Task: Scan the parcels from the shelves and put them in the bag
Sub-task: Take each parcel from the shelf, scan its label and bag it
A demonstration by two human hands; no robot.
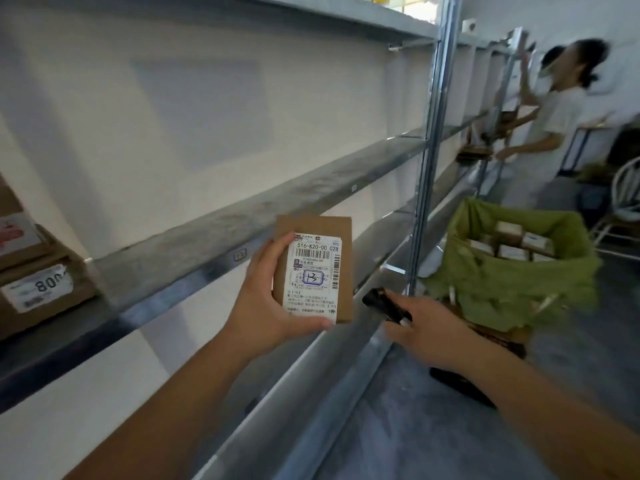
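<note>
Presently our left hand (266, 296) grips the small cardboard parcel (313, 268) by its edges before the shelf (214, 223), our right hand (429, 327) clasps the scanner (382, 303); we judge it light, stiff, edge-held best.

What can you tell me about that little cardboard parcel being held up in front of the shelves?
The parcel is a small, flat, brown cardboard box, held upright with its face to the camera. A white shipping label covers most of the front, printed with barcodes, "516-K20-00 028" and a blue stamped box with handwriting. The left hand grips it, thumb along the bottom edge, another finger at the upper left. It touches no shelf.
</note>
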